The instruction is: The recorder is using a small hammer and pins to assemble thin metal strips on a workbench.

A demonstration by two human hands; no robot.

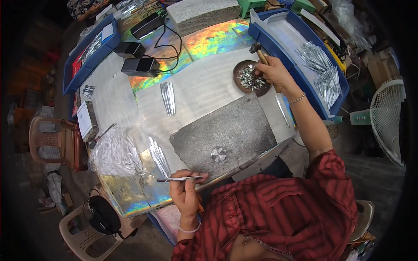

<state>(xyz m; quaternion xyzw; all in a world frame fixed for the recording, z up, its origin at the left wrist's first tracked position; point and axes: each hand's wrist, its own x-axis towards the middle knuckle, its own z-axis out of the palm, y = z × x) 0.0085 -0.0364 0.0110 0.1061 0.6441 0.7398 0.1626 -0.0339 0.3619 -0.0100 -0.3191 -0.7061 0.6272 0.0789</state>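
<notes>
My left hand (pixel 186 195) is closed on a slim metal strip (pixel 167 179), held roughly level near the table's front edge. In front of it lies a grey stone slab (pixel 226 130) with a small round metal disc (pixel 218 154) on top. My right hand (pixel 278 74) grips a hammer (pixel 263 56) by its wooden handle, the dark head pointing away from me. Its fingertips are at the rim of a brown bowl (pixel 237 85) heaped with small shiny metal pieces (pixel 249 78). Whether those fingers also pinch a piece is hidden.
Silvery strips lie in bundles on the white sheet (pixel 167 98) and left of the slab (pixel 159 156). Blue trays stand at right (pixel 342 98) and left (pixel 72 65). Black devices with cables (pixel 140 67), a stone block (pixel 202 19), a plastic bag (pixel 115 152) and a fan (pixel 387 117) surround the work.
</notes>
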